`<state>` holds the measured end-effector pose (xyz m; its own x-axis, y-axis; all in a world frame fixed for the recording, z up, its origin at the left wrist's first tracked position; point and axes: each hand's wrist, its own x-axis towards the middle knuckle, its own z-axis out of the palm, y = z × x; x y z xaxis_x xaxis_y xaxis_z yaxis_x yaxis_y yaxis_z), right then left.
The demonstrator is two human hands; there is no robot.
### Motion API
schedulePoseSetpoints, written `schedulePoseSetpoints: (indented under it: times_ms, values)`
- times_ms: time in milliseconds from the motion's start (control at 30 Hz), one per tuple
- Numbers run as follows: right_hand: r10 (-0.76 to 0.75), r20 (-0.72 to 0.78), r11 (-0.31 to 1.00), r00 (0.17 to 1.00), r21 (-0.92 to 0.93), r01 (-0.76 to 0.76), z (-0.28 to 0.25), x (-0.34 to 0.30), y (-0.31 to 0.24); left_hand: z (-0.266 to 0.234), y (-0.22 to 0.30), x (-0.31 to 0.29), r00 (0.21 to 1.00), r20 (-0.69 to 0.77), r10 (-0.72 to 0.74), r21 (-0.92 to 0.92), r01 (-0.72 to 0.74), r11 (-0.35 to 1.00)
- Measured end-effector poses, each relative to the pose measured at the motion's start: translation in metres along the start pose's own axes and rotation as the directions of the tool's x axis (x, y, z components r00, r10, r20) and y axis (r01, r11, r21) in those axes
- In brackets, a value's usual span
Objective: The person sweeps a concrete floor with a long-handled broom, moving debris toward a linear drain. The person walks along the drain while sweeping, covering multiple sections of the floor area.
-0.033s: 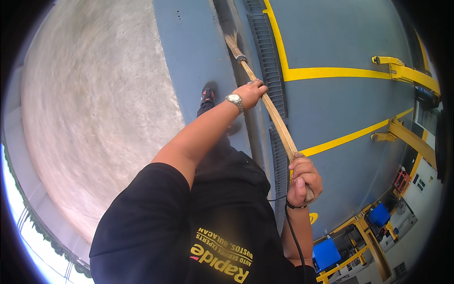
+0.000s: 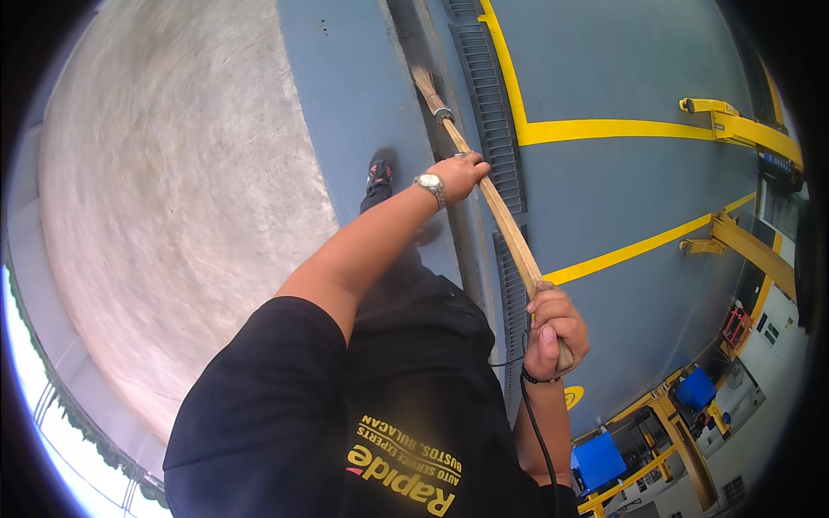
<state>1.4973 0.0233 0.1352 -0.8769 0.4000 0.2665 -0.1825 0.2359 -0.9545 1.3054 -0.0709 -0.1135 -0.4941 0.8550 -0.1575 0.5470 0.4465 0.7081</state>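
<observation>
Left fingers [image 2: 476, 165] and right fingers [image 2: 561, 308] grip the wooden-handled broom [image 2: 496, 204], yellow lettering [image 2: 401, 482] marking the black shirt [image 2: 259, 388].

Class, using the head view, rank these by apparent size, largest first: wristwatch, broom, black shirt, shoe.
1. Black shirt
2. Broom
3. Wristwatch and shoe: too alike to rank, and the shoe is farther from the camera.

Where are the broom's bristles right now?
The bristles are at top centre of the head view, over the dark channel, left of the grate and beyond the left hand.
</observation>
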Motion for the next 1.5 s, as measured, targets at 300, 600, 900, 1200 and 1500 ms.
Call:
schedulePoseSetpoints:
  times_ms: [300,600,900,1200,1500]
  values:
    - [0.27,-0.27,0.961,0.924,0.018,-0.276,-0.081,-0.067,-0.096,0.095,0.142,-0.054,0.865,0.43,0.259,-0.147,-0.216,0.965]
    - [0.291,-0.559,0.924,0.777,-0.046,-0.379,-0.135,-0.157,-0.171,0.152,0.231,-0.081,0.63,0.522,0.575,-0.254,-0.529,0.81]
    - [0.126,-0.725,0.975,0.677,-0.036,-0.22,-0.14,-0.188,-0.271,0.105,0.286,-0.099,0.522,0.355,0.776,-0.444,-0.636,0.631]
    - [0.124,-0.815,0.963,0.565,0.236,0.13,-0.096,-0.178,-0.242,-0.019,0.221,-0.061,0.527,0.361,0.769,-0.273,-0.729,0.628]
    - [0.303,-0.393,0.94,0.868,0.271,-0.205,-0.004,-0.073,-0.053,-0.115,0.027,0.047,0.695,0.555,0.457,0.181,-0.638,0.749]
